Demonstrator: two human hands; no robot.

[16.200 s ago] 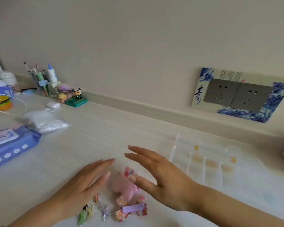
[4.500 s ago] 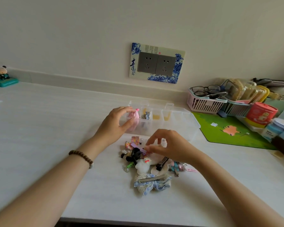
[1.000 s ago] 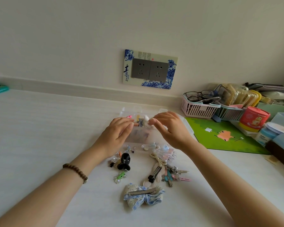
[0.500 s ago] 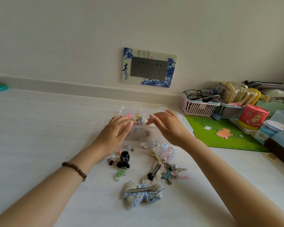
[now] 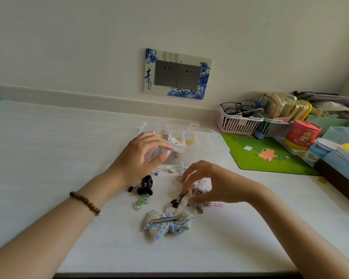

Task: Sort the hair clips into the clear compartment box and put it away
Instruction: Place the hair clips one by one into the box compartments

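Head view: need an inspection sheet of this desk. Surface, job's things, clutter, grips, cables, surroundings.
Surface: pale desk, with loose clips in front of the box.
Job's things: clear compartment box is open, with a few clips in its left compartments. A lace bow clip, a black clip, a green clip and other small ones lie loose.
Clutter: pink basket holding glasses, a red tub and a green mat, all on the right.
Grips: left hand is curved over the box's front left corner, hold unclear. The right hand has its fingertips down on the loose pile, pinch unclear.
Cables: nothing seen.
Surroundings: double wall socket in a blue-and-white plate on a plain wall.
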